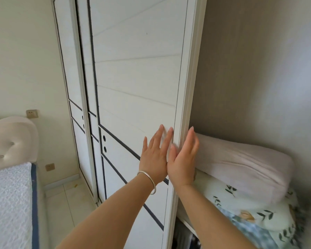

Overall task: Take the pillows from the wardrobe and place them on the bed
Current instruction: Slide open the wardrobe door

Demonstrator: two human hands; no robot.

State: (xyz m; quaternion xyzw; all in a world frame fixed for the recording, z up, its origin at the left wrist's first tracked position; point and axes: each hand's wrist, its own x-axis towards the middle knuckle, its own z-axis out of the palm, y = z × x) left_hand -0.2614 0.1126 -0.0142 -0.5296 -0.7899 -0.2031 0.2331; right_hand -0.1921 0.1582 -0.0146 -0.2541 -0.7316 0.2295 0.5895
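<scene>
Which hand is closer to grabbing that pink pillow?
The right hand: it is at the sliding white wardrobe door's edge, beside the pale pink pillow. The left hand lies flat on the door's front.

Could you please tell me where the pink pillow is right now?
The pink pillow lies inside the open wardrobe at the right of the head view, on top of a leaf-print pillow, just behind the right hand at the sliding door edge.

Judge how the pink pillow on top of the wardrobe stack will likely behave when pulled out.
The pink pillow looks plump and soft, with a fuzzy cover, so it will probably sag when lifted and feel light for its bulk. It rests on a leaf-print pillow, so dragging it may shift that one too. Neither the left hand nor the right hand touches it.
</scene>
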